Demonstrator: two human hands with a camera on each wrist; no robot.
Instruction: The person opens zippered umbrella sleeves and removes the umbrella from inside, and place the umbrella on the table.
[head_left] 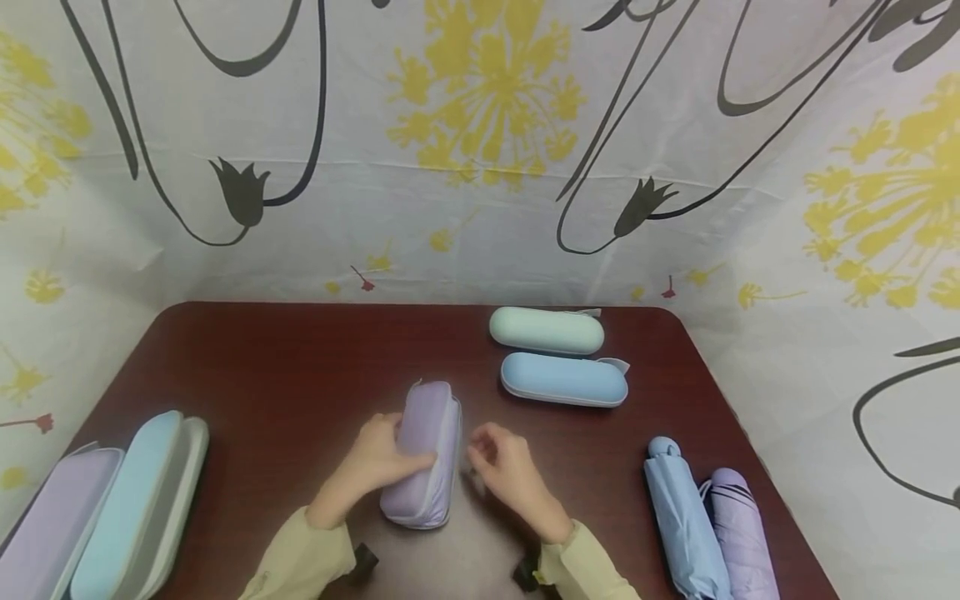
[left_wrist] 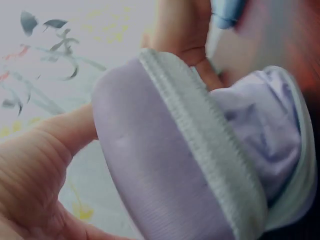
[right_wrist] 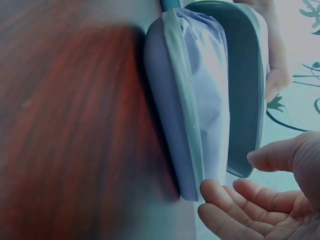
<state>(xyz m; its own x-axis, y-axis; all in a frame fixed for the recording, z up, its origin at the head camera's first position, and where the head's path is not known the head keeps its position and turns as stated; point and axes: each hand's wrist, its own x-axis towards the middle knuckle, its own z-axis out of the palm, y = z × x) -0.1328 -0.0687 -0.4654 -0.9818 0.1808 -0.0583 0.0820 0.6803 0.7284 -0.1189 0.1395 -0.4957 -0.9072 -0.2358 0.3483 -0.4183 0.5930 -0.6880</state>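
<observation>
A lavender zip case [head_left: 423, 450] lies on the table in the middle, its lid part raised on the right side. My left hand [head_left: 384, 454] grips its lid, thumb on top and fingers at the far left side. Through the gap, crumpled lavender fabric [right_wrist: 207, 75] shows in the right wrist view; the grey inside of the lid [right_wrist: 245, 85] stands beside it. My right hand [head_left: 510, 471] is just to the right of the case, fingers loosely bent, holding nothing. In the right wrist view its fingertips [right_wrist: 212, 192] are near the case's edge.
Toward the back right lie a pale green case [head_left: 546, 330] and a light blue case [head_left: 564, 380]. A blue folded umbrella [head_left: 684, 525] and a lavender folded umbrella [head_left: 742, 533] lie at the right edge. Lavender [head_left: 56, 525], light blue [head_left: 123, 500] and pale green [head_left: 180, 508] cases stand at the left.
</observation>
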